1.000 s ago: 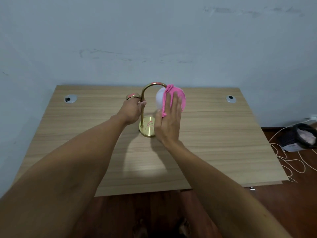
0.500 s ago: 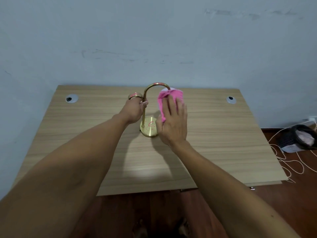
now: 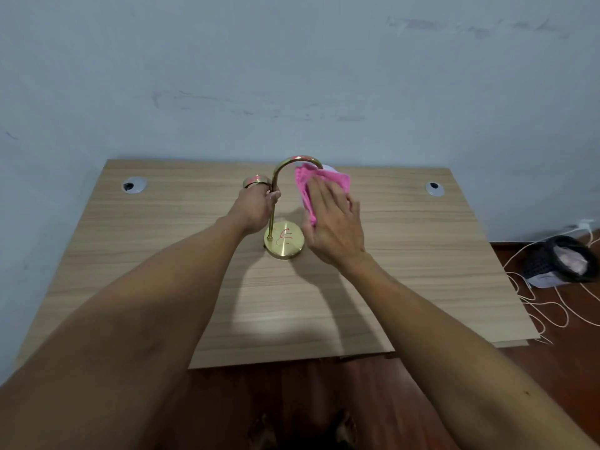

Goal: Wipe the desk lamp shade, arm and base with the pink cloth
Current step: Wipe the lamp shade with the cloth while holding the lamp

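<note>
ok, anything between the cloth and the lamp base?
Nothing visible. The brass base sits bare on the desk, beside the right hand pressing the pink cloth on the shade. The left hand grips the arm higher up.

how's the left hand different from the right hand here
The left hand curls round the lamp arm; the right hand lies with fingers straight on the pink cloth. The left hand touches bare brass; the right hand presses cloth over the shade, which is mostly hidden. Both work on the same lamp, above its base.
</note>
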